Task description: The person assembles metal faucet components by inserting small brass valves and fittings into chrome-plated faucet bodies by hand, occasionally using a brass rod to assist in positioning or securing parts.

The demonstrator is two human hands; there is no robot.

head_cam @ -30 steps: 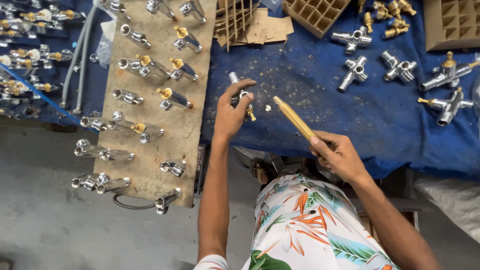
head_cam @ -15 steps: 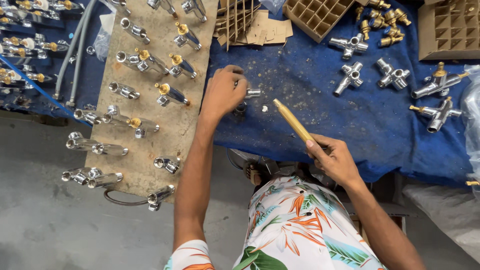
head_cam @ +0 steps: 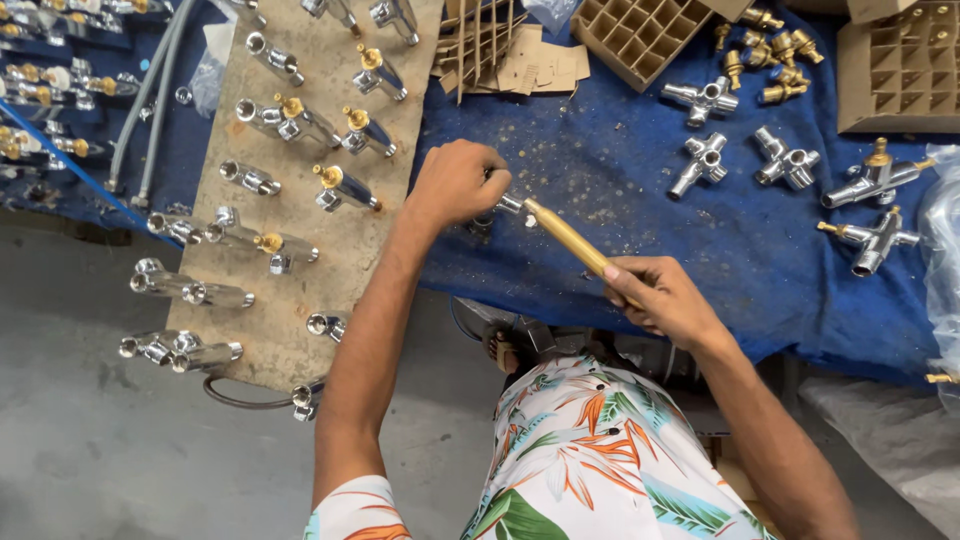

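- The small chrome fitting [head_cam: 508, 205] sits on the blue cloth [head_cam: 640, 230] near the bench's front edge, mostly hidden under my left hand [head_cam: 455, 183]
- My left fingers are curled tight over it; I'd keep it pinned flat so it can't roll
- My right hand [head_cam: 660, 298] is wrapped around the rear end of the brass-coloured tool [head_cam: 570, 238], whose tip meets the fitting
- I judge the tool should stay in line with the fitting's opening; a slanted push could slip it off
- Chrome cross valves [head_cam: 705, 165] lie well apart behind; the board of finished taps [head_cam: 300, 190] is just left
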